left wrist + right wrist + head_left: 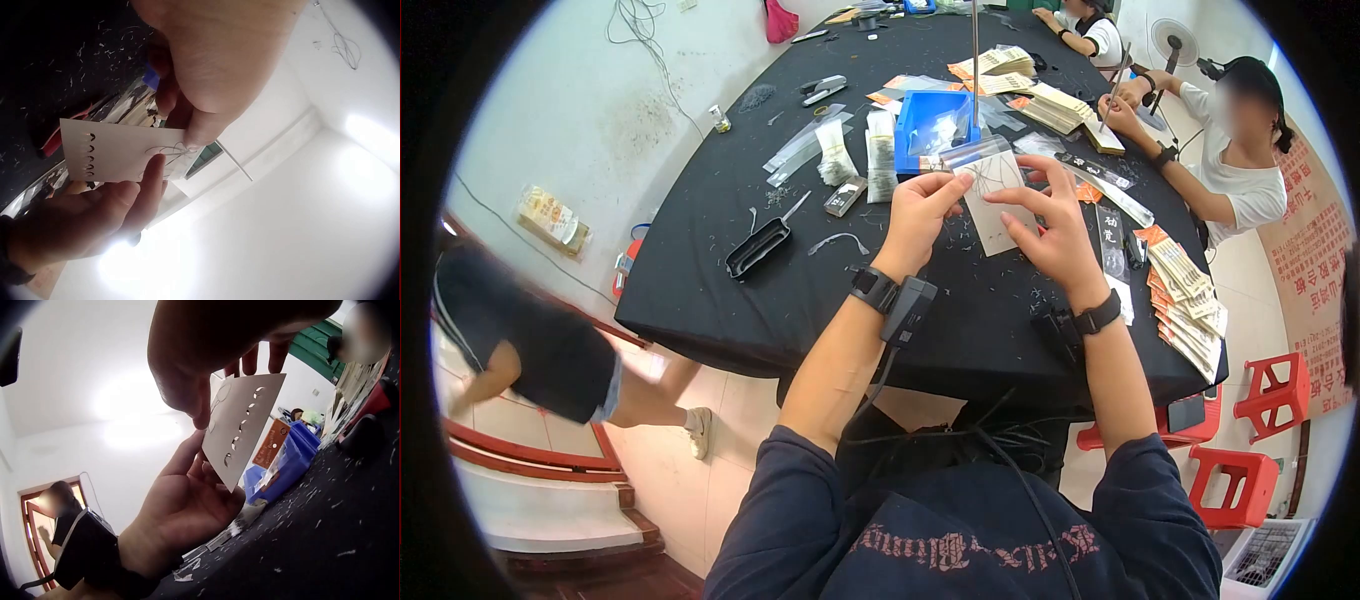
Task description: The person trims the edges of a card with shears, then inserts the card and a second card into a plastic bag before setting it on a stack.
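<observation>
A pale card is held up over the black table, with thin looped strands lying across its upper part. My left hand pinches the card's upper left edge between thumb and fingers. At its right edge is my right hand, the fingers bent round that side and one fingertip on the strands. Several small hooks or slots line one end of the card in the left wrist view. From the right wrist side, the same card stands tilted between both hands.
Beyond the hands stands a blue bin beside a metal rod. Packet stacks lie at right; a black tray, a small box and a stapler at left. People sit at the far right; another person is at left.
</observation>
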Demonstrator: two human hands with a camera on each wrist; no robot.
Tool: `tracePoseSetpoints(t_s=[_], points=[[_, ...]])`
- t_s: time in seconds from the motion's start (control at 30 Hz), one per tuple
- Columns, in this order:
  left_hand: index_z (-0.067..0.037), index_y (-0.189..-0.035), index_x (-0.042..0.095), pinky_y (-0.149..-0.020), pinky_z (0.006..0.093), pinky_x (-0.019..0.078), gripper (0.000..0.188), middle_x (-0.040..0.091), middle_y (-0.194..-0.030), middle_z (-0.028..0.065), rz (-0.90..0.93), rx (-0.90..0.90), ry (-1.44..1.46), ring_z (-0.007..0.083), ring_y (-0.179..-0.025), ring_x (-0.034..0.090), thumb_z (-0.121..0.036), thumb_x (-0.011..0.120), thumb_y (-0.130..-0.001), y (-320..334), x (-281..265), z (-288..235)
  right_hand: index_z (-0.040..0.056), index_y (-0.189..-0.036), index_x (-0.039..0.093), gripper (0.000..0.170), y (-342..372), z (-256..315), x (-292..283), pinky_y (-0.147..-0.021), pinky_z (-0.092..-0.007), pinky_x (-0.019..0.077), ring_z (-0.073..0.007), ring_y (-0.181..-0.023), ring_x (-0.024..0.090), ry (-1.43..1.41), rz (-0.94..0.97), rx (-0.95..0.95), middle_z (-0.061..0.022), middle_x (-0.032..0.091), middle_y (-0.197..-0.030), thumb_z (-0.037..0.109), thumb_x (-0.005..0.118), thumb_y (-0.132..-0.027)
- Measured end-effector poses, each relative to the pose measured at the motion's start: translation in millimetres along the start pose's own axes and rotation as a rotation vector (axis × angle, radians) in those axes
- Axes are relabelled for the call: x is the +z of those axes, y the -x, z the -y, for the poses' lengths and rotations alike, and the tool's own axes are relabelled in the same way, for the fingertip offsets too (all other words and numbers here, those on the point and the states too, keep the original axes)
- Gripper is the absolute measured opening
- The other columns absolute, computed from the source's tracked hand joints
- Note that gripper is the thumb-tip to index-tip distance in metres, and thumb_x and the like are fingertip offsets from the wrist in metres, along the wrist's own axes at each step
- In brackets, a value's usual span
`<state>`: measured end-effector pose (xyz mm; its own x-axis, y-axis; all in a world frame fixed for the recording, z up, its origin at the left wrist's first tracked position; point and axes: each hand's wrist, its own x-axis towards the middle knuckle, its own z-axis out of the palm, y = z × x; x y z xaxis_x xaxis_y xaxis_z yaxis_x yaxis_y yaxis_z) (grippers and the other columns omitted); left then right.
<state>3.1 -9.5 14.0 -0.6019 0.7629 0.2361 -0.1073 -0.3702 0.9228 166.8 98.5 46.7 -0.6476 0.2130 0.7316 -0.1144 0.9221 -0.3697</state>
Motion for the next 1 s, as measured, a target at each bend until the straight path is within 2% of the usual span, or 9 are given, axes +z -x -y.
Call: tracePoseSetpoints(t_s=[0.1,0.67,0.9,1.0], points=[[-0.005,-0.086,0.070,-0.059,0.0182,0.0389,0.020,0.061,-0.072,-0.0032,0.011,0.003,0.003,0.0031,-0.063,0.052,-0.025,0.073,-0.085,0.5,0.4,-0.4,0.0208,-0.100,0.073,0.029,-0.7,0.4,-0.6,-0.094,-0.0390,0.0406,-0.0284,-0.107,0.048,0.019,-0.012,0.008,-0.0102,0.052,-0.121,0.012,0.067,-0.073],[-0.002,-0.084,0.071,-0.061,0.0203,0.0423,0.020,0.065,-0.076,0.0004,0.003,-0.029,-0.013,0.0053,-0.065,0.053,-0.021,0.073,-0.084,-0.5,-0.8,1.0,0.0224,-0.108,0.071,0.036,-0.1,-2.7,1.6,-0.094,-0.0394,0.0414,-0.0287,-0.105,0.048,0.036,-0.026,-0.003,-0.0113,0.052,-0.120,0.011,0.067,-0.074],[-0.002,-0.084,0.071,-0.061,0.0204,0.0422,0.020,0.065,-0.076,0.0006,0.024,-0.021,-0.020,0.0057,-0.065,0.054,-0.021,0.072,-0.085,0.0,-0.3,-0.3,0.0210,-0.105,0.072,0.034,0.5,-1.7,1.6,-0.094,-0.0396,0.0415,-0.0294,-0.105,0.047,0.059,-0.008,-0.020,-0.0117,0.051,-0.122,0.010,0.066,-0.074],[-0.007,-0.082,0.070,-0.058,0.0184,0.0389,0.018,0.062,-0.071,-0.0036,0.006,-0.019,-0.049,0.0031,-0.062,0.052,-0.024,0.072,-0.086,-0.1,-0.1,0.9,0.0204,-0.104,0.072,0.032,0.2,-1.1,0.7,-0.093,-0.0393,0.0417,-0.0292,-0.105,0.048,0.066,-0.006,-0.020,-0.0112,0.051,-0.121,0.010,0.066,-0.074]])
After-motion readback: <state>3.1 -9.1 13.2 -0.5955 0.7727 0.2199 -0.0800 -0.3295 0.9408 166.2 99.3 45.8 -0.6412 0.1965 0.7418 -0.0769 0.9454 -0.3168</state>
